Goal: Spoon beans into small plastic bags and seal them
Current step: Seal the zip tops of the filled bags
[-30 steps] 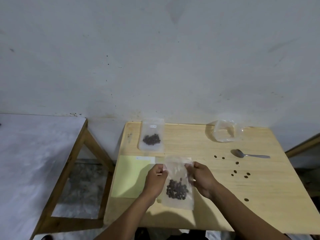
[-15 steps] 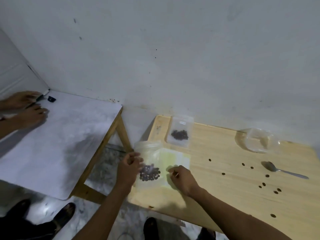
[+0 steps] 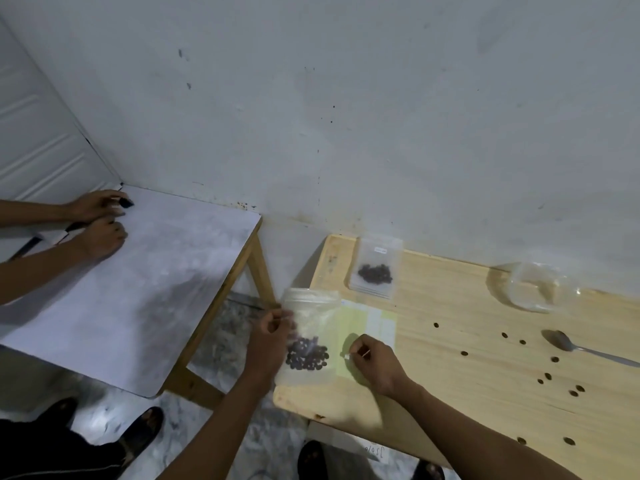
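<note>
A clear plastic bag [image 3: 310,327] with dark beans in its bottom is upright at the wooden table's [image 3: 450,382] front left corner. My left hand [image 3: 268,339] grips its left side. My right hand [image 3: 375,363] is apart from the bag, curled over a pale yellow-green sheet [image 3: 367,322], and pinches a tiny white piece. A flat filled bag of beans [image 3: 376,268] lies at the table's back left. A metal spoon [image 3: 568,342] lies on the right among several loose beans [image 3: 545,377].
A crumpled clear empty bag [image 3: 536,285] sits at the back right. A white-topped table [image 3: 138,289] stands to the left, with another person's two hands [image 3: 98,223] on its far corner. Feet in sandals [image 3: 142,427] are on the floor below.
The view swung left. My right hand let go of the bag's top and went to the sheet. My left hand carried the bag to the table's left edge.
</note>
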`<state>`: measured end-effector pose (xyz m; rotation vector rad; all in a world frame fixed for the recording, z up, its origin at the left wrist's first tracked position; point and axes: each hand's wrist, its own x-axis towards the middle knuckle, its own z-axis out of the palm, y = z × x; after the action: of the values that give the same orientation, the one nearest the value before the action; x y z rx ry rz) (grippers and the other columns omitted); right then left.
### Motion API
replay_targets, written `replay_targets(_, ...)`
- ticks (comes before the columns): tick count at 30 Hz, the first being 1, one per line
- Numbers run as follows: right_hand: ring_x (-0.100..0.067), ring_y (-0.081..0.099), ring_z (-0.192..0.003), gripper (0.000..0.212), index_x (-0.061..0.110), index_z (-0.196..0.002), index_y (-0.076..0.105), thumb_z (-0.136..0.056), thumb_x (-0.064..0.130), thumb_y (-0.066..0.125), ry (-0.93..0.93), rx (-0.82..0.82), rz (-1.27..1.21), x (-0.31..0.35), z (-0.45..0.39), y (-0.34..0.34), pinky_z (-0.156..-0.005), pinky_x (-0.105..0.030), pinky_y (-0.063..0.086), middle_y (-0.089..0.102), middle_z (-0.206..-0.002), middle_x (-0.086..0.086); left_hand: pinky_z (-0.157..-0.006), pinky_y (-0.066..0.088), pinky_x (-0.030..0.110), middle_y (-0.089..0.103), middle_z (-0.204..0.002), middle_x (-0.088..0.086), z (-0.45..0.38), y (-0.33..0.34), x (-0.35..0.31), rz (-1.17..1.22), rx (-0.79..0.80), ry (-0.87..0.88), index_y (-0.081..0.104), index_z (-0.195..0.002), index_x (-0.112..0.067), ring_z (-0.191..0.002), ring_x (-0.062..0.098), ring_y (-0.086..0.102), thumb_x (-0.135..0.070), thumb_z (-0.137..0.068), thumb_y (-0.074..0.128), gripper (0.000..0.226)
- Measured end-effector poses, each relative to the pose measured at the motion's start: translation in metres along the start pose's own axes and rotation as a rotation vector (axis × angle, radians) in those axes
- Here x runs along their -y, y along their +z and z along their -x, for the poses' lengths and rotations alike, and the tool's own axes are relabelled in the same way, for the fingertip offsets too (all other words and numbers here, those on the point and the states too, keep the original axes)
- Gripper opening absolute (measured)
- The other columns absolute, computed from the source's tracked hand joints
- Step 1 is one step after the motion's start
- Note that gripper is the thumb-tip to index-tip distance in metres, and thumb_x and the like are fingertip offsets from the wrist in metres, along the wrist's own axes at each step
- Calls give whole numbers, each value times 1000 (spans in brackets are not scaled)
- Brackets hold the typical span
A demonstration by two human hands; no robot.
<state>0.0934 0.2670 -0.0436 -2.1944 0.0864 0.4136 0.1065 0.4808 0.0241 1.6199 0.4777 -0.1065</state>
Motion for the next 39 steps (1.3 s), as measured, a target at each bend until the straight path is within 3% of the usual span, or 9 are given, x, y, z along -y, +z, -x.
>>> replay_targets(3,-13,55,-68,11,16,-82,63,-92,16,60,-19,-97,-193,9,-2,-26,-69,-33,45,61,-73,5,-53,45,20,63,-77,2,0,10,-1,-54,65,47,67,-94,-18,-67,15,56,-22,-95,59,9)
replay_targets(7,-14,53,-68,10,6,-89,67,-94,7,57,-76,-241,-411,42,4,-64,-65,-23,45,58,-74,-2,-50,40,20,63,-70,-2,1,30,-11,-121,109,131,69,-88,-20,-60,14,52,-26,-95,58,14)
replay_targets(12,-11,59,-73,10,17,-90,71,-91,13,62,-189,-272,-331,67,6,-78,-75,-33,51,64,-77,12,-63,44,11,70,-84,-8,7,61,-34,-157,172,239,66,-90,-24,-76,-1,64,-14,-97,53,18)
replay_targets(20,-5,48,-59,18,19,-98,56,-86,15,69,-152,-384,-411,79,9,-89,-60,-15,40,53,-67,2,-65,46,10,72,-88,-8,14,89,-50,-148,225,331,66,-94,-21,-79,3,67,-14,-98,51,17)
replay_targets(28,-2,50,-57,25,23,-101,49,-86,15,68,-137,-460,-411,81,12,-87,-58,-17,42,57,-69,1,-76,50,12,75,-95,-6,22,96,-57,6,317,238,66,-101,-17,-91,5,69,-20,-94,62,9)
replay_targets(32,-3,53,-60,39,29,-111,42,-86,22,71,-125,-457,-433,86,15,-84,-62,-20,44,57,-72,-1,-78,52,17,75,-95,-7,22,94,-60,-9,271,242,66,-101,-19,-91,6,70,-22,-88,70,13)
replay_targets(35,-9,55,-89,69,32,-127,35,-76,38,80,5,-449,-488,83,14,-81,-80,-24,47,52,-101,4,-66,46,5,73,-89,-9,21,90,-64,-65,180,286,68,-96,-21,-84,0,66,-21,-90,68,6)
replay_targets(37,-16,57,-100,72,22,-119,49,-63,50,85,122,-362,-601,79,10,-82,-88,-30,47,54,-109,3,-67,47,7,73,-86,-7,19,85,-65,-69,200,314,69,-93,-19,-84,1,67,-16,-90,67,4)
replay_targets(39,-24,64,-94,71,-1,-98,61,-57,51,88,158,-222,-720,74,7,-83,-87,-33,48,67,-100,-7,-69,50,11,74,-87,-5,17,80,-66,-78,268,328,70,-92,-16,-84,4,68,-12,-90,66,6)
